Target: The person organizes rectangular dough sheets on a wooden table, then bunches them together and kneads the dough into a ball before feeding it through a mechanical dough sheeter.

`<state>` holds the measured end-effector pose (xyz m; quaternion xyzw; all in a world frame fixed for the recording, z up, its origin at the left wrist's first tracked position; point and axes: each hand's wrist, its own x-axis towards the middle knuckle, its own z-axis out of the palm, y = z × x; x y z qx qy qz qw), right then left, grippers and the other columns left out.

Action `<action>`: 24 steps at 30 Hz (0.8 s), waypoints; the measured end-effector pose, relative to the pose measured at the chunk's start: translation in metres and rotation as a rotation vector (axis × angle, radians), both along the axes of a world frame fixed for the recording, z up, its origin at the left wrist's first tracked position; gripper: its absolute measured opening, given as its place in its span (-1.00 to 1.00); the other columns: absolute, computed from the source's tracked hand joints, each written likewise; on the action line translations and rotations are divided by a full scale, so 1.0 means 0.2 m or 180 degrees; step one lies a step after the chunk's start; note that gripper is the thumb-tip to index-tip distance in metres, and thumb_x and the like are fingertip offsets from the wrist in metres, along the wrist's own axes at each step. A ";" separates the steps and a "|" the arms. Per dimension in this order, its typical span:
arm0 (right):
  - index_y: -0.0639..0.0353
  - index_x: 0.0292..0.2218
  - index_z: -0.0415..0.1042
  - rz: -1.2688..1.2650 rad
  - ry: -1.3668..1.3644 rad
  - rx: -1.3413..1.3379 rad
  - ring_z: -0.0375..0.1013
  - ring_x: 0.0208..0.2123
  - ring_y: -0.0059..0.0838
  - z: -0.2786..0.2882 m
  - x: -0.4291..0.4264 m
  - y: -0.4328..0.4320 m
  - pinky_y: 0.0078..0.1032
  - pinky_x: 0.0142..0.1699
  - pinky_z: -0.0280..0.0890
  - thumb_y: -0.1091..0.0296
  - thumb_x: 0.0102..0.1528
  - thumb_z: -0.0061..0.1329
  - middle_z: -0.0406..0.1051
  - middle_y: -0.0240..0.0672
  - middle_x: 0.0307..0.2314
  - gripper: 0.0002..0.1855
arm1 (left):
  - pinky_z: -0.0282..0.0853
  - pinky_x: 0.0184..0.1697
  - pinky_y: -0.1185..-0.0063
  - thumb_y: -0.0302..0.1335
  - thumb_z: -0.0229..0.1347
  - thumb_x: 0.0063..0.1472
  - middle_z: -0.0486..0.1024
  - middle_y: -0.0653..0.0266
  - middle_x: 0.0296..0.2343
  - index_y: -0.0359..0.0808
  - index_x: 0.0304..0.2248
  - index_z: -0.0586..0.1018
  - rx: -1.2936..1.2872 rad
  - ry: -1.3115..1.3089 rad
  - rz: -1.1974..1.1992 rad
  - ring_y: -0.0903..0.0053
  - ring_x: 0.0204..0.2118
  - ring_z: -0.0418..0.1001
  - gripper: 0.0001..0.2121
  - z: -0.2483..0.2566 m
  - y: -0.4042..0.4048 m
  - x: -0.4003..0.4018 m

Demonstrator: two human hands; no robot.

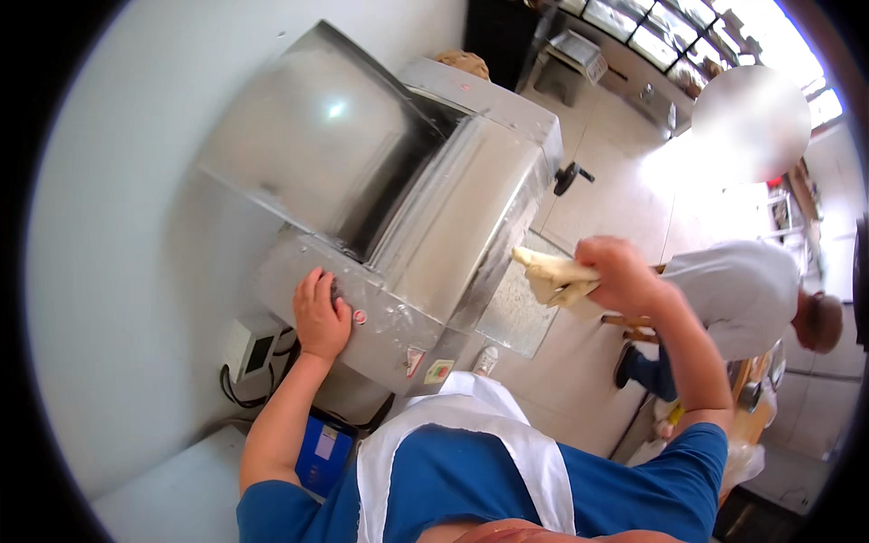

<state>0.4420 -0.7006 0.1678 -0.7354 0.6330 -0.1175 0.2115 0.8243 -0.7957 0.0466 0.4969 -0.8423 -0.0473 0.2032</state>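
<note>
A large metal dough-rolling machine [461, 224] stands before me, with a broad curved steel surface and a raised metal plate [319, 136] behind it. My left hand [322, 315] rests on the machine's near side housing, over a dark part that its fingers mostly hide. Out to the right of the machine, my right hand [621, 275] grips a folded piece of pale dough [553, 275], which hangs in the air above the floor and a metal sheet. A black crank handle [570, 178] sticks out from the far side of the machine.
A co-worker in a light shirt [736, 298] bends over at the right, close beyond my right arm. A white box [251, 349] with black cables is at the wall on the left. A blue container [326, 451] lies below my left arm. A metal stool [570, 64] stands farther back.
</note>
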 end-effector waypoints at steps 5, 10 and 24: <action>0.20 -0.58 0.18 0.0801 0.0443 -0.0225 0.30 -0.55 -0.37 0.67 0.21 -0.39 -0.59 -0.45 0.18 0.55 -0.47 0.09 0.29 -0.32 -0.60 -0.64 | 0.04 -0.10 0.39 -0.52 -0.05 -0.18 0.19 0.10 -0.22 -0.36 -0.29 0.31 0.0095 0.0232 0.0028 0.25 -0.14 0.12 -0.65 0.02 0.00 0.00; 0.11 -0.29 0.24 0.1876 0.0842 -0.0187 0.32 -0.35 -0.22 0.69 0.63 -0.98 -0.38 -0.26 0.20 0.68 -0.41 -0.02 0.34 -0.26 -0.45 -0.47 | 0.05 -0.11 0.39 -0.51 -0.04 -0.19 0.19 0.09 -0.24 -0.36 -0.31 0.31 0.0185 0.0398 0.0022 0.24 -0.15 0.13 -0.66 0.02 0.01 0.04; 0.04 -0.39 0.41 0.2006 0.1341 0.0311 0.32 -0.29 -0.27 -0.75 0.90 -1.66 -0.38 -0.21 0.18 0.38 -0.16 -0.17 0.37 -0.30 -0.41 -0.78 | 0.04 -0.10 0.36 -0.53 -0.03 -0.20 0.20 0.06 -0.23 -0.37 -0.30 0.30 0.0249 0.0522 -0.0157 0.19 -0.14 0.13 -0.65 -0.02 0.00 -0.06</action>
